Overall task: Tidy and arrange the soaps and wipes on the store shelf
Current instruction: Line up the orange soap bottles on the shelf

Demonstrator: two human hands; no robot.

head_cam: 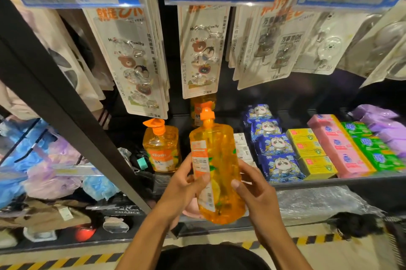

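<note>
Both hands on one orange pump bottle [216, 171], held in front of the shelf [329, 181], not resting on it. It is roughly upright, pump cap on top.

- left hand [184, 188]: fingers curled round the bottle's lower left side, thumb on the white label
- right hand [254, 190]: clasps the lower right side, thumb on the front face

Relative to the held bottle:
- just left: second orange bottle [161, 149] standing on the shelf
- behind: third orange bottle [198, 109], partly hidden
- right, in order: small white packets [242, 146], blue panda wipe packs [274, 151], yellow soap boxes [312, 153], pink bars [338, 146], green bars [373, 149]
- far right: purple packs [384, 127]
- above: hook cards [202, 50] hanging
</note>
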